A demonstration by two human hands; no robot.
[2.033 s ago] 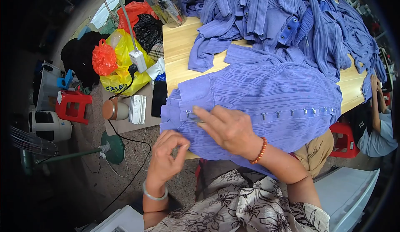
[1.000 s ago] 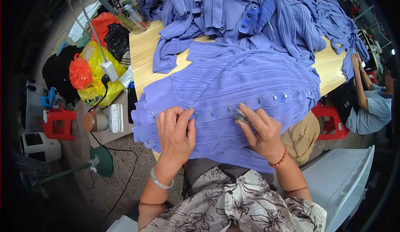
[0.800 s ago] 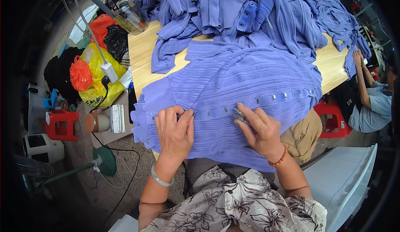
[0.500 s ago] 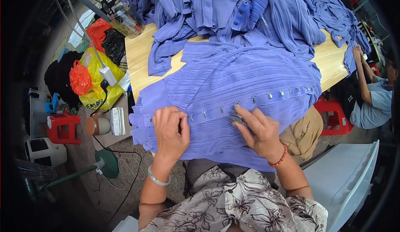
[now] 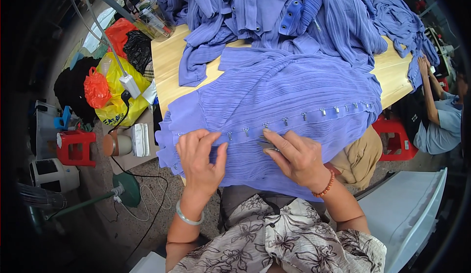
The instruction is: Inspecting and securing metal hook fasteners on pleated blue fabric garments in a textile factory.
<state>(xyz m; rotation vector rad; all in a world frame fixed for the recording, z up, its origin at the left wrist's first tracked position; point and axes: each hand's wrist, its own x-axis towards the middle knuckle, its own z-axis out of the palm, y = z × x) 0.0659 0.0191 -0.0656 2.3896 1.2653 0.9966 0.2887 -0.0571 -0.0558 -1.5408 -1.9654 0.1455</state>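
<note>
A ribbed periwinkle-blue knit garment (image 5: 294,86) lies across the table in front of me. Along its button band (image 5: 274,124) runs a row of several small silver metal fasteners (image 5: 285,121). My left hand (image 5: 197,162) rests at the band's left end, thumb apart from the fingers, holding nothing. My right hand (image 5: 300,158) is closed on small metal thread snips (image 5: 267,144), mostly hidden by the fingers. Its index fingertip lies just below one fastener near the middle of the row.
A heap of similar blue garments (image 5: 274,8) covers the far side of the wooden table (image 5: 171,57). Left are a yellow bag (image 5: 117,109), a lidded jar (image 5: 117,145) and a red stool (image 5: 76,147). At right, a person (image 5: 436,126) sits near another red stool (image 5: 392,136).
My left thumb has opened away from the fingers. My right hand has moved slightly left along the row with the thread snips. The whole view has shifted a little.
</note>
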